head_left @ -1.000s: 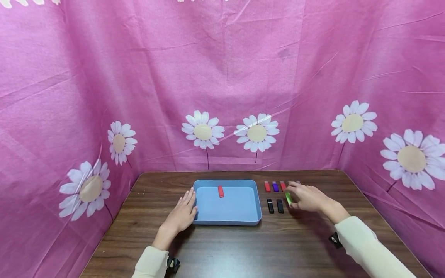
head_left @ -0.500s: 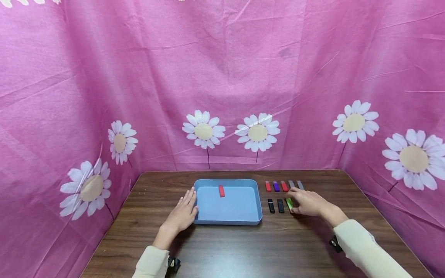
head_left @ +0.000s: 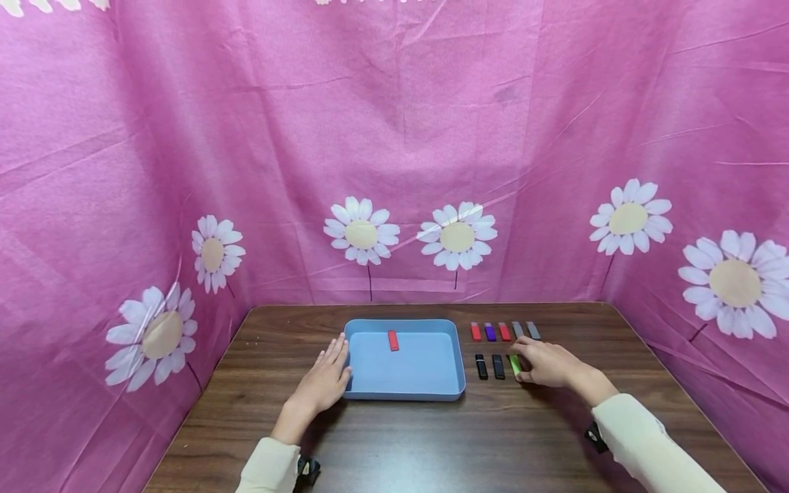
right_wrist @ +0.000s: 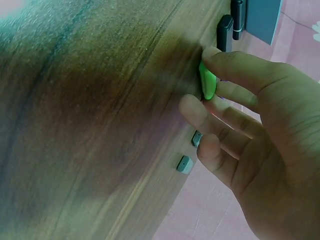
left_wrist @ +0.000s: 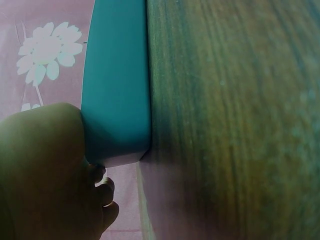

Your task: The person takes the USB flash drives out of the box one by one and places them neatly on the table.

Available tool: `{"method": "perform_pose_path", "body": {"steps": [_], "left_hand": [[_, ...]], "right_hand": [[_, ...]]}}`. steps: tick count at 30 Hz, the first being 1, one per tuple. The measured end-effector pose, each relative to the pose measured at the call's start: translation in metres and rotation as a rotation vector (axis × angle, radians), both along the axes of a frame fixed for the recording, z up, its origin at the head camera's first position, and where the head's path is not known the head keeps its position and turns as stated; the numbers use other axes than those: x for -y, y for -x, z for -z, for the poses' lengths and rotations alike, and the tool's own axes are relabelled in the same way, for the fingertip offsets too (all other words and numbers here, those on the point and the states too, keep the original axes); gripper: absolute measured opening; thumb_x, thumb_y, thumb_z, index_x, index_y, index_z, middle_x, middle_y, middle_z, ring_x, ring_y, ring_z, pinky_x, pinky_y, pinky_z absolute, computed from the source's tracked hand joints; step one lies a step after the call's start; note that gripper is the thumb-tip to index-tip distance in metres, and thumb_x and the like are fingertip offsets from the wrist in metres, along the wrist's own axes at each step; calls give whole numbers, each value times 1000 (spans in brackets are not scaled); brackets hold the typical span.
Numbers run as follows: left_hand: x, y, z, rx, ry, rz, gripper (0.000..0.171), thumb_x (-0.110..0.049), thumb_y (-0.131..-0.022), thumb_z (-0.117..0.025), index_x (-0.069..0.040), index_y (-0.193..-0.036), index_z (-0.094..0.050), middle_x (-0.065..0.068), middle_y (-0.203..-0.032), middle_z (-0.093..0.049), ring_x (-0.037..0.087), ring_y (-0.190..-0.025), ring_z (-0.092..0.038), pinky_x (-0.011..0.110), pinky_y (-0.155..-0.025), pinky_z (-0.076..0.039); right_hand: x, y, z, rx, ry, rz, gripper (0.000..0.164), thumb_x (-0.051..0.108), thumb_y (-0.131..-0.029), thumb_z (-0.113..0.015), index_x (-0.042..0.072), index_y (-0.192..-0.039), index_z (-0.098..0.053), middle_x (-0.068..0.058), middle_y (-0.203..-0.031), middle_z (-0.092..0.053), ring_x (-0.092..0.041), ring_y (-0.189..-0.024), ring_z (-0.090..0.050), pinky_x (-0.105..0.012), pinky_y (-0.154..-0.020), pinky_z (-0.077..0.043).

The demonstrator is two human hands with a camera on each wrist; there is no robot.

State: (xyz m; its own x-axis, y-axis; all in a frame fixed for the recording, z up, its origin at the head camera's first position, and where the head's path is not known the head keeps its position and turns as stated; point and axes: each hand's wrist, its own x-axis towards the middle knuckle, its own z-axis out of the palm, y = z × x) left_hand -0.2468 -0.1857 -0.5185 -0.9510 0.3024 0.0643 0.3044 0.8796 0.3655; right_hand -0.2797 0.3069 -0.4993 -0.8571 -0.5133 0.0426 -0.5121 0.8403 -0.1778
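In the head view my right hand (head_left: 548,363) pinches a bright green USB stick (head_left: 515,368) between thumb and fingers, at the right end of a row with two black USB sticks (head_left: 481,367). The right wrist view shows the thumb at one end of the green stick (right_wrist: 207,81) and fingers partly behind it. My left hand (head_left: 322,375) rests with straight fingers against the left wall of a shallow blue tray (head_left: 403,396). A red USB stick (head_left: 393,340) lies inside the tray. From the left wrist, the hand (left_wrist: 45,165) touches the tray's wall (left_wrist: 117,75).
Behind the black sticks lies a second row: a red stick (head_left: 475,332), a purple one (head_left: 490,333), another red one (head_left: 504,332) and two grey ones (head_left: 533,331). The wooden table (head_left: 394,445) ends at a pink flowered curtain (head_left: 394,137).
My right hand has brought the green stick slightly toward me and to the right, in line with the black ones. The grey sticks came into sight. My left hand stays put.
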Motion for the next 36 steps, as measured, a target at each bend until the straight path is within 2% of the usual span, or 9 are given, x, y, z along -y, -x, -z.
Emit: {"method": "perform_pose_path", "body": {"steps": [5,8,10,13,15,19,24,32,36], "left_hand": [[-1,0,0,0,-8,1,60,-20,-113,-48,10,-163,-32,23,-176,-22,43,-163,-24,61,-133,-23],[-1,-1,-1,4,-13,2,60,-20,-113,-48,10,-163,-32,23,-176,-23,43,-163,-23,61,-133,-23],[-1,-2,-2,9,-14,2,60,-20,-113,-48,9,-163,-31,23,-176,-22,43,-163,-23,61,-133,-23],[-1,-1,-2,7,-17,5,60,-20,-113,-47,10,-163,-31,24,-176,-22,44,-163,-23,61,-133,-23],[-1,-2,-2,2,-15,7,61,-19,-112,-47,10,-163,-31,24,-176,-22,45,-163,-23,62,-133,-23],[-1,-2,-2,-4,-22,8,61,-20,-112,-47,10,-162,-31,25,-175,-22,45,-163,-24,63,-132,-24],[-1,-2,-1,10,-20,3,61,-20,-113,-48,10,-163,-30,24,-176,-21,44,-163,-23,61,-133,-23],[-1,-1,-2,7,-20,0,60,-19,-113,-48,10,-163,-31,23,-176,-22,43,-163,-23,61,-133,-23],[0,-1,-3,12,-27,3,61,-20,-113,-48,10,-163,-30,23,-176,-21,44,-163,-22,61,-133,-23]], "right_hand": [[2,1,-6,-10,6,-6,43,25,-83,-90,11,-120,-75,-1,-112,-66,-12,-82,-62,-42,-71,-58],[6,3,-13,-35,-12,-17,43,23,-85,-88,8,-123,-74,-9,-120,-69,-20,-87,-69,-47,-74,-61],[9,5,-17,-61,-23,-30,36,20,-87,-86,9,-120,-75,-10,-120,-68,-22,-84,-69,-46,-71,-61],[14,9,-22,-121,-17,-60,22,16,-89,-83,13,-109,-75,-3,-110,-68,-13,-77,-66,-38,-64,-57],[19,12,-26,-146,11,-73,13,14,-90,-82,20,-98,-73,8,-97,-63,-4,-71,-56,-30,-60,-50],[30,17,-32,-170,50,-102,21,11,-92,-80,26,-87,-66,17,-84,-57,4,-69,-48,-22,-57,-42],[48,24,-40,-164,54,-121,21,10,-92,-77,26,-86,-65,17,-83,-58,2,-68,-47,-22,-57,-40],[81,36,-49,-176,57,-174,21,9,-94,-75,27,-87,-67,17,-87,-63,1,-71,-52,-23,-60,-45],[98,39,-56,-177,51,-196,15,11,-95,-75,24,-90,-70,16,-88,-65,-2,-73,-56,-25,-63,-48]]}}
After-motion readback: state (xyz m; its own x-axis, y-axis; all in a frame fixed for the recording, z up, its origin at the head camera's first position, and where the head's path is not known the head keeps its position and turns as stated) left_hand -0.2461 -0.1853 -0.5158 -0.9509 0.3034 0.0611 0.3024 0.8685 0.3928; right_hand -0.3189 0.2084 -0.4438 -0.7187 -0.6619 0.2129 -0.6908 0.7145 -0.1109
